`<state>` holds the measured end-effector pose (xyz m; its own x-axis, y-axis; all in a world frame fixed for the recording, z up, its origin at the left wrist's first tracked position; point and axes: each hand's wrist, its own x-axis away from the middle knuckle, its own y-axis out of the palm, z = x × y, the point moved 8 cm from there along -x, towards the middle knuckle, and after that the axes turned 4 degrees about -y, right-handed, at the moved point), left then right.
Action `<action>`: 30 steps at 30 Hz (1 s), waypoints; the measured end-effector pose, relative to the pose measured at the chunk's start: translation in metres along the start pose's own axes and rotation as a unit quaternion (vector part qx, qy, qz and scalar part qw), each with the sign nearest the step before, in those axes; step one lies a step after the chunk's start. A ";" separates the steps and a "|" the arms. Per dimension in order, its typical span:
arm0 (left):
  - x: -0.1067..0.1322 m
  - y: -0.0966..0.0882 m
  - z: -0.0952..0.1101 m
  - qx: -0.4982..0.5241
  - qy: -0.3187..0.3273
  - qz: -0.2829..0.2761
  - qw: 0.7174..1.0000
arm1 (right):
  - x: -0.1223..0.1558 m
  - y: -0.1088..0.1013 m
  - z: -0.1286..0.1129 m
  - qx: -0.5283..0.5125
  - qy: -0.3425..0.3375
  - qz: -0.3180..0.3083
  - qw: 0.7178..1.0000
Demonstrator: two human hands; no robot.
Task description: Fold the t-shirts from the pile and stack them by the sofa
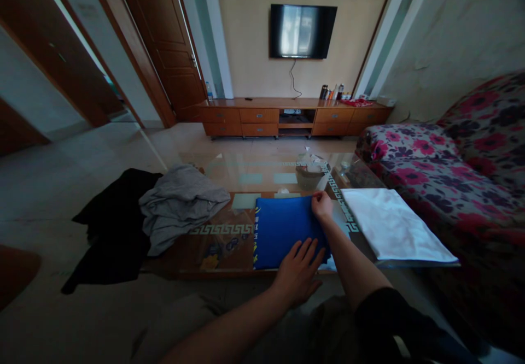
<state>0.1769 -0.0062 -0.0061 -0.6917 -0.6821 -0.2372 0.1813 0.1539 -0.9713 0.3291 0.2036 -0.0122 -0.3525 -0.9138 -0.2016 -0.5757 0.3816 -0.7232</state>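
A folded blue garment (pixel 283 227) lies flat on the glass coffee table, with white and yellow print along its left edge. My left hand (pixel 298 270) rests palm down at its near right part, fingers stretched and spread. At the far right corner, my right hand (pixel 322 205) has its fingers closed on the fabric. To the right, a folded white garment (pixel 396 224) reaches the table's near edge. Crumpled grey clothing (pixel 180 200) lies to the left, beside black clothing (pixel 117 216) that hangs over the table's side.
The glass coffee table (pixel 221 233) has a patterned border. Toward its far right stands a bin-like container (pixel 309 177) with white tissue, near a small glass object (pixel 344 166). A floral sofa (pixel 426 145) borders the right side. Beyond are a TV cabinet (pixel 258 115) and a wall television (pixel 303 30).
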 end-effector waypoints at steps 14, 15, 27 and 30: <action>-0.004 0.005 0.000 0.004 -0.007 -0.014 1.000 | 0.029 0.017 -0.047 0.185 -0.182 -0.081 0.962; -0.004 0.005 0.000 0.005 -0.007 -0.017 1.000 | 0.034 0.026 -0.050 0.199 -0.193 -0.120 0.953; -0.002 -0.032 -0.021 0.033 -0.042 -0.006 0.999 | 0.041 0.020 -0.043 0.235 -0.104 -0.151 0.955; -0.002 -0.052 -0.073 0.044 -0.142 -0.015 0.989 | 0.032 -0.005 -0.026 0.244 -0.015 -0.136 0.960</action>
<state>0.1181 0.0391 0.0438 -0.4759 -0.8606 -0.1811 0.2321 0.0757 -0.9697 0.3013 0.1758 0.0022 -0.2123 -0.9769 0.0239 -0.2258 0.0252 -0.9739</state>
